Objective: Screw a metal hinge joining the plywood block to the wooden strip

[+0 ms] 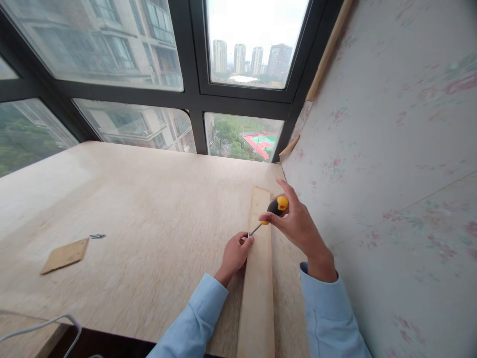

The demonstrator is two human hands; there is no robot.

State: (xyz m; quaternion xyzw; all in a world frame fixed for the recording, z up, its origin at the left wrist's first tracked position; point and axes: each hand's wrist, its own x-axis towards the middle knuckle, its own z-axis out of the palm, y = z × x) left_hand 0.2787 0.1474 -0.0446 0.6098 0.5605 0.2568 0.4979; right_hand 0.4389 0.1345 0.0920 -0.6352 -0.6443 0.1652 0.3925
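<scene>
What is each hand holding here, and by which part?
The right hand grips the black-and-yellow screwdriver by its handle. The left hand pinches something small at the tip, hidden by its fingers, against the long pale wooden strip.

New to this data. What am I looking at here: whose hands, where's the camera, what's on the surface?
There is no machine here: a person works with bare hands, and the one camera sits on their head, looking forward and down. The right hand grips a screwdriver with a black and yellow handle. Its tip meets a long wooden strip lying on the pale stone ledge by the window. The left hand pinches at the tip, steadying it; whatever it holds is too small to tell. Farther left lie a small wooden square and a few screws.
</scene>
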